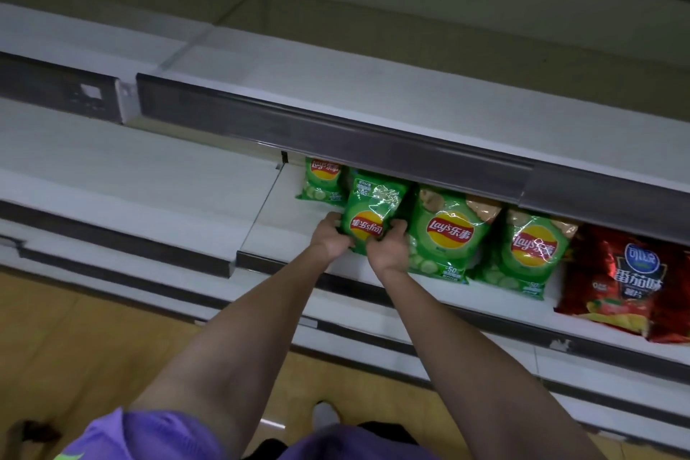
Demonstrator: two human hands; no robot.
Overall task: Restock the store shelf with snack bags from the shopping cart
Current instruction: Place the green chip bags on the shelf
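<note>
A green Lay's snack bag (pixel 371 211) stands upside down on the white shelf (pixel 283 220), its logo inverted. My left hand (pixel 330 233) grips its left edge and my right hand (pixel 388 246) grips its right lower edge. Behind it to the left, another green bag (pixel 323 179) leans partly under the upper shelf's rail. To the right stand two more green Lay's bags (pixel 448 231) (pixel 526 254) and a red tomato-flavour bag (pixel 631 280). The shopping cart is out of view.
A grey price rail (pixel 336 138) of the upper shelf overhangs the bags. The shelf section to the left (pixel 130 175) holds no goods. A lower shelf edge (pixel 410 332) runs below my arms. Wooden floor (pixel 74 347) lies under me.
</note>
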